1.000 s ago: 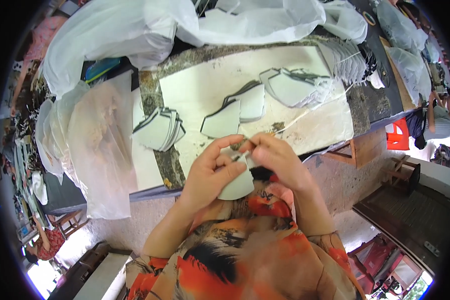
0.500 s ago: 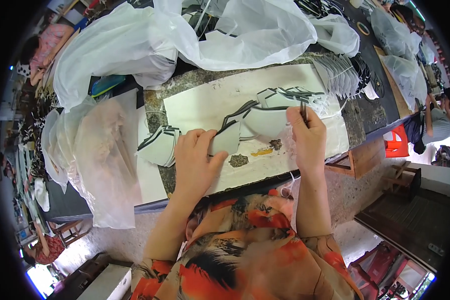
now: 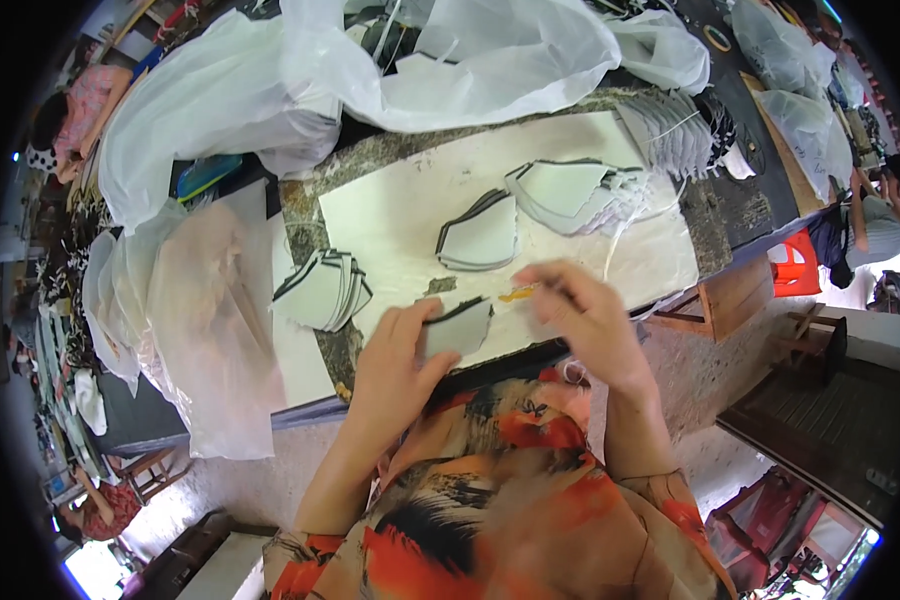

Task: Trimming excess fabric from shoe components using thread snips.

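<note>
**A:** At the near edge of the surface (image 3: 390, 215), what have the hands got?

**B:** From my feed, left hand (image 3: 395, 365) pinches a grey cut piece (image 3: 457, 326) with a dark rim, thumb under, fingers on top. The piece is held just above the pale sheet (image 3: 570, 175) that covers the surface, close to the person's chest.

**A:** Right hand?

**B:** Right hand (image 3: 582, 318) is to the right of that piece, fingers curled loosely, blurred. I cannot tell whether it holds anything. A small yellow bit (image 3: 517, 294) lies on the sheet just beside its fingertips.

**A:** Other pieces nearby?

**B:** Three lots. A small fanned stack (image 3: 322, 290) sits left of the held piece, at the sheet's left edge. A second stack (image 3: 480, 235) lies in the middle of the sheet, just beyond the hands. A bigger spread stack (image 3: 570, 195) touches it on the right side.

**A:** Anything further back?

**B:** Big clear plastic bags (image 3: 450, 60) are heaped along the far edge, and more bags (image 3: 200, 300) hang off the left end. I also see a fanned row of grey pieces (image 3: 670, 130) at far right.
</note>
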Available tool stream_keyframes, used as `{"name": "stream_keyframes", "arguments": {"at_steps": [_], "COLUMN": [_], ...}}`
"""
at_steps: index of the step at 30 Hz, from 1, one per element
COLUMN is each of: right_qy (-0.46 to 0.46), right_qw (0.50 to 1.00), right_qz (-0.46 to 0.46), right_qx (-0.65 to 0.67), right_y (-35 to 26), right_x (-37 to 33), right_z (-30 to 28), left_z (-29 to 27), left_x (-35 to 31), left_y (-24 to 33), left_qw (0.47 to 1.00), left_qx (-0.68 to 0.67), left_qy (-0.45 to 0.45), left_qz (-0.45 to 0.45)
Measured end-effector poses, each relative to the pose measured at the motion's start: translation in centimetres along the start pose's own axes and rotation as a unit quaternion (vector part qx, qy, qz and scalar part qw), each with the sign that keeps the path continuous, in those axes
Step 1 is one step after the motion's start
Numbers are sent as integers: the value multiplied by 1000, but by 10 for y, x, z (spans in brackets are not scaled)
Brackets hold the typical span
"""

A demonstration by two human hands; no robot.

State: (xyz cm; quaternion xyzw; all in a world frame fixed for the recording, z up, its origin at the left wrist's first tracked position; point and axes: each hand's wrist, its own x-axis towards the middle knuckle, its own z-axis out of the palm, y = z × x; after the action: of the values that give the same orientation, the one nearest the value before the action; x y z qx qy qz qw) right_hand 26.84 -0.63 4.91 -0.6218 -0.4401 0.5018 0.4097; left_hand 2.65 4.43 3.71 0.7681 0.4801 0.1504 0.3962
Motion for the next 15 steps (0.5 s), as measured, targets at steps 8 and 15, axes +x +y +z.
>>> {"name": "stream_keyframes", "arguments": {"at_steps": [8, 15], "right_qy": [-173, -187], "right_qw": [959, 942], "right_qz": [-198, -233], "right_qx": [-107, -154], "right_y": [13, 19], "right_x": [-15, -16], "right_z": [37, 42], "left_z": [-18, -7], "left_x": [-1, -10], "left_y": [-5, 0], "left_qw": [940, 835], "left_qx": [-318, -488], "left_qy": [-102, -148], "left_qz": [-62, -207]}}
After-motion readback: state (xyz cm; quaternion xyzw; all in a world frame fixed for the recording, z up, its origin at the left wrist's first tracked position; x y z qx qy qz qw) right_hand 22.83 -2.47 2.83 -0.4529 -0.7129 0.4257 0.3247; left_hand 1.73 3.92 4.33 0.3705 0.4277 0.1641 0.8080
